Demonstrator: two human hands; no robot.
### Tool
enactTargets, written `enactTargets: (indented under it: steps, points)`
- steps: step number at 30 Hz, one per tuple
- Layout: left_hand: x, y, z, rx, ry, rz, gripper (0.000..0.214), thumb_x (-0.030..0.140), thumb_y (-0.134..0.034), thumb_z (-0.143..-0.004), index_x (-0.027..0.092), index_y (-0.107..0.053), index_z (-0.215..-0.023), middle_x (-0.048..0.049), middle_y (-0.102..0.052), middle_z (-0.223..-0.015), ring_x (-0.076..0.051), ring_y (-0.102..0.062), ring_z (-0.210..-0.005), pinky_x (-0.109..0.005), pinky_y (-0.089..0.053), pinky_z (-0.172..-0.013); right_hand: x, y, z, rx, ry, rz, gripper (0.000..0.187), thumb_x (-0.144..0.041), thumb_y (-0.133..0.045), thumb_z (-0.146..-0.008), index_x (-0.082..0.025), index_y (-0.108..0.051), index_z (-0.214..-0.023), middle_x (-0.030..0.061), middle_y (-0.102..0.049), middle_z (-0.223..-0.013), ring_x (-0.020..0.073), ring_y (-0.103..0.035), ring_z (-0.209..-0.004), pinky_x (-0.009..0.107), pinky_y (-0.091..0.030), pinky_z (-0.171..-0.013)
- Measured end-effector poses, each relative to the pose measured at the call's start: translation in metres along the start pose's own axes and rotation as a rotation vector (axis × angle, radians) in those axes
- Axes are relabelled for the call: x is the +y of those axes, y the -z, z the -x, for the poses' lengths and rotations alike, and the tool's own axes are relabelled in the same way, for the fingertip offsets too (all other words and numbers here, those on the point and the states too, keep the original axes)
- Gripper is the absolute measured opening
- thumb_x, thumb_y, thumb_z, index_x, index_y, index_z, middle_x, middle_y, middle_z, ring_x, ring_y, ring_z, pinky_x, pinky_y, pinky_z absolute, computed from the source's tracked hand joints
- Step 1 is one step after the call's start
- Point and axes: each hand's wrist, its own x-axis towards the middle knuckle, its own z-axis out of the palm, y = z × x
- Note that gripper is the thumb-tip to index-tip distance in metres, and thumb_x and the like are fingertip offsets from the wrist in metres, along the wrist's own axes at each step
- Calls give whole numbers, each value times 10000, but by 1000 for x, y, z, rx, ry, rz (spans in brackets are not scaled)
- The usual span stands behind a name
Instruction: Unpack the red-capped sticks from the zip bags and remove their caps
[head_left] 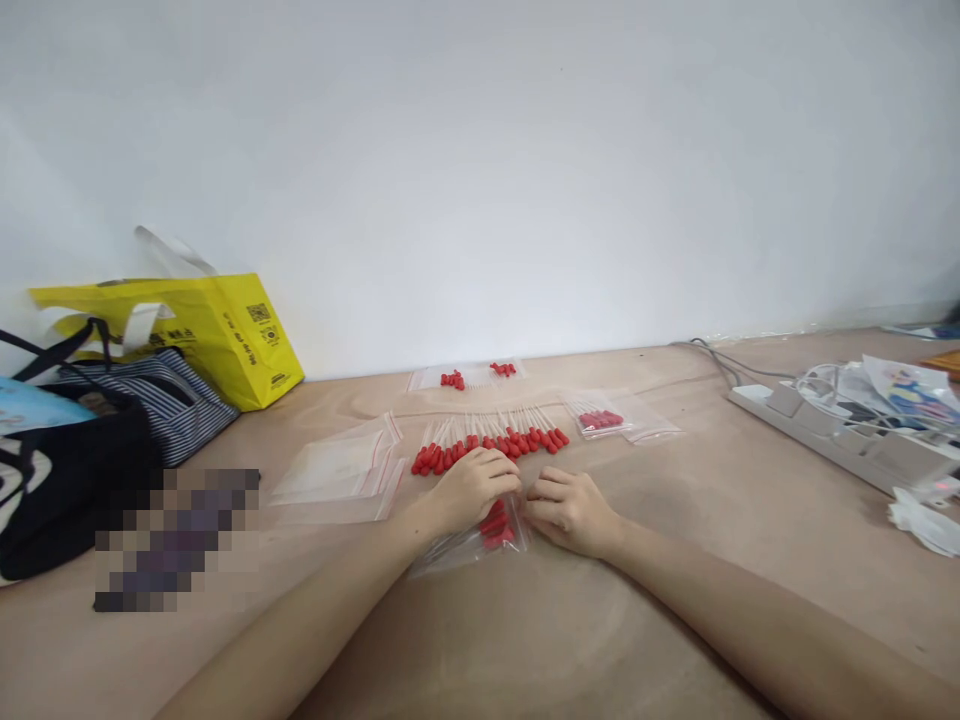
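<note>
In front of me lies a clear zip bag (465, 548) with several red-tipped sticks (496, 528) inside. My left hand (476, 488) is over the bag's upper part, fingers bent and closed on it, hiding some of the contents. At the bag's right edge, my right hand (568, 510) has its fingers curled in and pinches the plastic. Just beyond both hands is a row of loose sticks (442, 455), thin and white with red rounded heads pointing toward me.
Flat zip bags (337, 470) are stacked on the left. Filled bags lie at the right (600, 418) and near the wall (454, 380). A yellow bag (262, 340) and a striped pouch (161, 405) stand far left; a power strip (810, 440) with cables sits right.
</note>
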Motion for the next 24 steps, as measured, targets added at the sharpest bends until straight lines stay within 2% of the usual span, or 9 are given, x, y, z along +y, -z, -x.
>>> enactTargets:
  steps: [3,7,13,16,19,24]
  points:
    - [-1,4,1,-17,-112,-112,221,128,-374,-864,180,-581,-811,4,-640,-878,-134,-490,-844,-291,-336,-817,-1,1,0,7,18,41,241,-174,-430,-818,-198,-572,-625,6,-563,-619,128,-396,-604,255,-242,-483]
    - [-1,5,1,21,-221,-241,209,151,-392,-873,190,-576,-783,24,-641,-841,-121,-480,-807,-294,-331,-813,-1,1,1,22,38,57,204,-158,-433,-812,-186,-564,-658,4,-558,-633,125,-381,-613,252,-226,-491]
    - [-2,-1,2,134,-265,-327,210,140,-424,-858,179,-557,-700,31,-619,-740,-111,-472,-754,-299,-337,-784,-2,-1,-2,40,72,166,226,-155,-457,-803,-164,-524,-587,5,-511,-582,118,-362,-597,267,-186,-501]
    - [-3,-2,4,155,-268,-335,225,138,-412,-863,173,-540,-681,34,-609,-734,-111,-468,-750,-304,-338,-783,-4,-1,-5,62,151,216,241,-128,-439,-809,-158,-522,-585,10,-501,-582,119,-355,-588,281,-170,-505]
    - [-2,-1,5,145,-272,-325,227,144,-405,-868,175,-531,-682,35,-597,-723,-113,-462,-755,-309,-335,-784,-6,-2,-7,86,240,201,275,-94,-399,-817,-160,-513,-575,16,-506,-603,123,-361,-596,285,-169,-513]
    - [3,6,3,41,-287,-327,257,105,-372,-866,177,-516,-666,17,-554,-687,-132,-437,-768,-334,-325,-780,-5,-2,-9,54,298,180,306,-88,-364,-838,-159,-503,-574,3,-474,-569,120,-369,-591,286,-159,-514]
